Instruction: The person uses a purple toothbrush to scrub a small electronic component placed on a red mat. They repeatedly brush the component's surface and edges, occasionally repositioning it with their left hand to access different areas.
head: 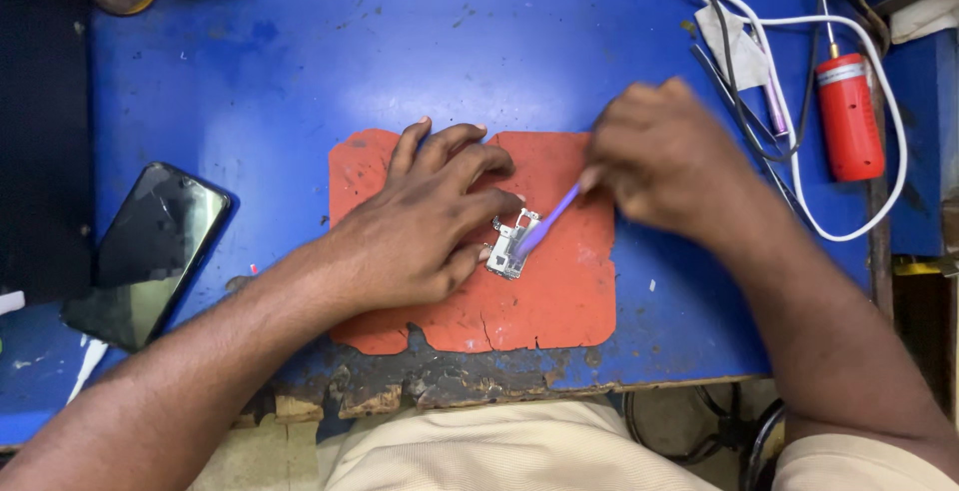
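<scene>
Single head-worn view, no second camera to overlap with. Looks almost straight down at the blue tabletop [300, 61] from close range. Near edge and the wearer's lap fill the bottom of frame, forearms enter from both lower corners, far side sits at top.
</scene>
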